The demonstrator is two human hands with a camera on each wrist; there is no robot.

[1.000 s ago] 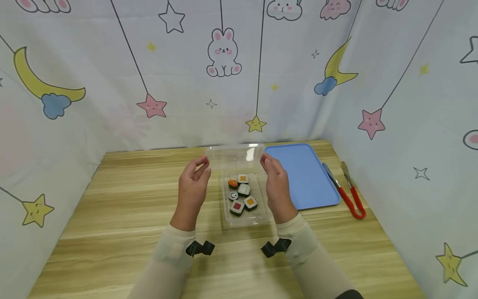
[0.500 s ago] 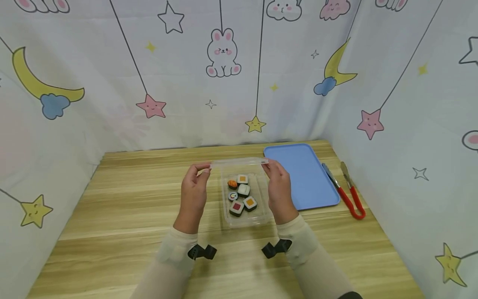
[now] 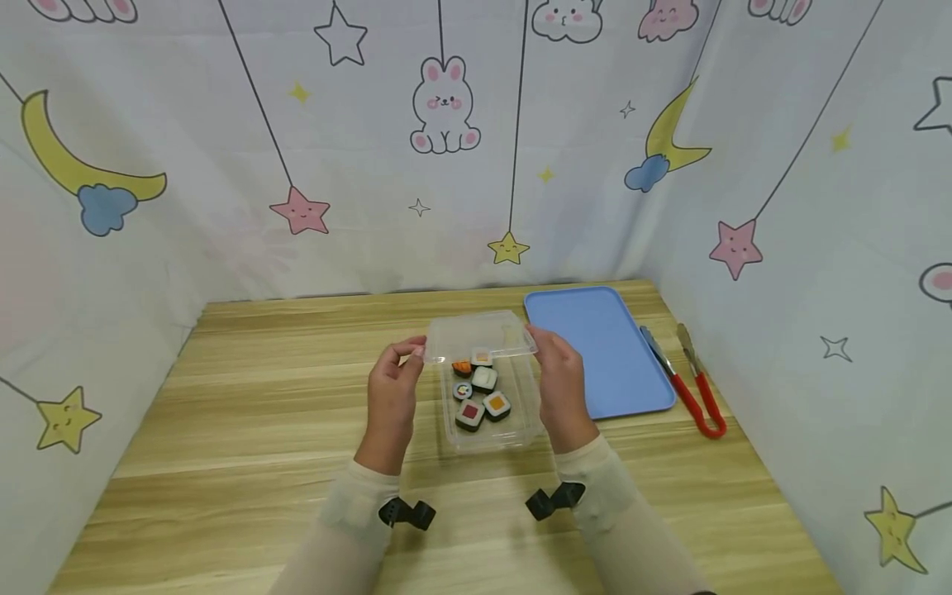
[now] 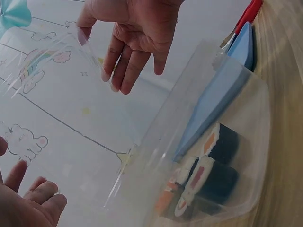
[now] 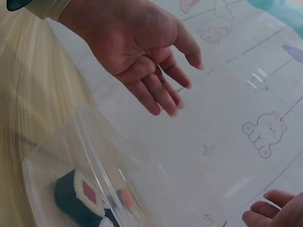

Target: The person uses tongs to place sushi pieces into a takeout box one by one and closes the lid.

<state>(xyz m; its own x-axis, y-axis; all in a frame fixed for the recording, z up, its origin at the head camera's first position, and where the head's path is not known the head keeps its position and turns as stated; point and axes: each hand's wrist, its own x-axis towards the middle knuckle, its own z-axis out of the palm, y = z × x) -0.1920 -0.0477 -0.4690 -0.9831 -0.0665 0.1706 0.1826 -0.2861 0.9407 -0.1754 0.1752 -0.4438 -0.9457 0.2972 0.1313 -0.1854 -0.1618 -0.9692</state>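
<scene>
A clear plastic box (image 3: 455, 434) holding several sushi pieces (image 3: 485, 380) stands on the table. Over its far end is a clear lid (image 3: 476, 335), tilted, its near edge overlapping the rear pieces in the head view. My left hand (image 3: 392, 405) pinches the lid's left corner between thumb and fingers. At the opposite corner my right hand (image 3: 563, 388) holds on, its thumb mostly hidden behind the hand. In the left wrist view dark-wrapped sushi rolls (image 4: 218, 182) show through the box wall. A roll with a red centre (image 5: 80, 198) is near the right wrist camera.
Right of the box lies a blue tray (image 3: 610, 347). Tongs with red handles (image 3: 702, 401) rest beside it near the table's right edge. A white patterned curtain (image 3: 357, 165) stands behind the wooden table (image 3: 245, 397) and along its sides.
The lid has swung from upright behind the box, through edge-on, to tilted forward over its far end. Both hands have come down and nearer with it. The sushi, tray and tongs stay put.
</scene>
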